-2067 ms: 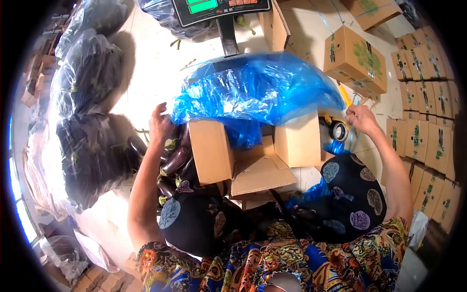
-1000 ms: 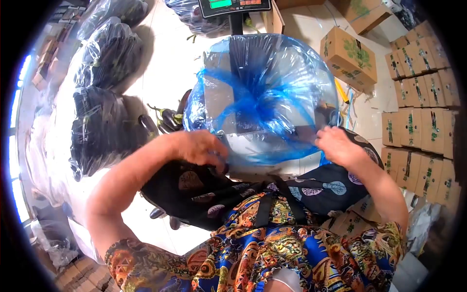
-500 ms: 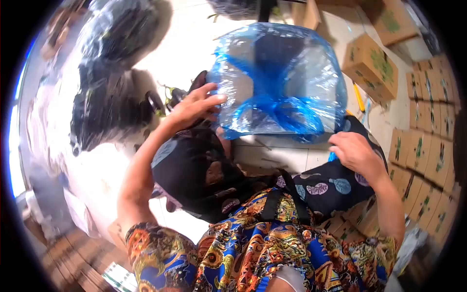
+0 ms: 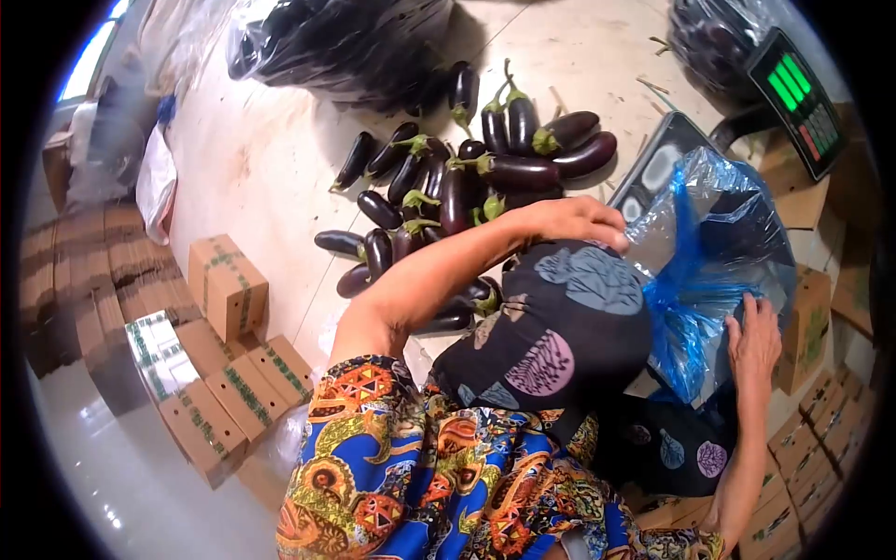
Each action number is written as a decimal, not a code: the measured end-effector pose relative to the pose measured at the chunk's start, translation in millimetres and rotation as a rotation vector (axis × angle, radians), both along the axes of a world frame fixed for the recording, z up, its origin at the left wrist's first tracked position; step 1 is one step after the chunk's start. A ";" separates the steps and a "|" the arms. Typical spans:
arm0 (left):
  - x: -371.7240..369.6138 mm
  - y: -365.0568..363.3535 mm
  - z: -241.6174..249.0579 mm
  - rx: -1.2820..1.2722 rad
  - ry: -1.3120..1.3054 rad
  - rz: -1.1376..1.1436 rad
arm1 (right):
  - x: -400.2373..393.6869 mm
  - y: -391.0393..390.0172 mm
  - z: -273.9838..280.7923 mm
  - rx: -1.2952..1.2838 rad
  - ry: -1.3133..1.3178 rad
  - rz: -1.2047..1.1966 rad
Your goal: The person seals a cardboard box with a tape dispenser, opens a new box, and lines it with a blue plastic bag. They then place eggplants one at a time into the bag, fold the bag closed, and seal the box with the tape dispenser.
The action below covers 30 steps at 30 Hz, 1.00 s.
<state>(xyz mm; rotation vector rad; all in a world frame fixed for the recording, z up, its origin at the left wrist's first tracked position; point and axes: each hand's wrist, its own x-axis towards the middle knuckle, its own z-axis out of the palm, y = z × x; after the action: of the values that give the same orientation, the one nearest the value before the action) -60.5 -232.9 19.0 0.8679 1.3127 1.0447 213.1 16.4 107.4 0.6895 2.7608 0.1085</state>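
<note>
A translucent blue plastic bag lies spread over the plate of a digital scale, its bunched part toward my knees. My left hand is at the bag's left edge above my knee, fingers loosely bent and seemingly holding nothing; the fingertips are partly hidden. On the bag's near right side rests my right hand, with its fingers stretched out and apart. Loose dark purple eggplants are heaped on the floor to the left, beyond my left forearm.
The scale's display is lit green at the far right. A dark, filled plastic bag stands behind the eggplants, another bag farther right. Cardboard boxes are stacked at left, with more boxes at right.
My view has swung left, bringing the eggplant heap and the scale's display into sight. My right hand has moved from beside the bag onto its near right part. My left hand stays by its left edge.
</note>
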 end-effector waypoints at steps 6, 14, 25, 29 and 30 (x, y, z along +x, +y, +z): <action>-2.7 -149.9 -47.5 -0.248 -0.285 1.223 | -49.4 -20.2 -16.3 -0.563 -0.022 0.173; 14.9 -309.5 -97.2 -0.419 0.092 1.413 | -27.5 -21.3 -105.0 -0.422 -0.203 0.193; 26.9 -149.8 -165.1 -0.798 0.957 1.096 | -36.4 -15.5 -92.0 -0.433 -0.234 0.212; 12.8 -148.4 -129.7 -0.434 -0.022 1.417 | -48.2 -6.6 -61.9 -0.504 -0.285 0.236; 21.4 -144.6 -97.5 -0.316 -0.420 1.442 | -54.9 -1.8 -46.2 -0.562 -0.316 0.236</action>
<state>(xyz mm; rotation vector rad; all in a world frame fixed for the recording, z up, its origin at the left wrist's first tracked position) -39.1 -377.5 -78.5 -0.7158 1.6031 1.8551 158.1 14.6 61.2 0.1775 2.3810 -0.4528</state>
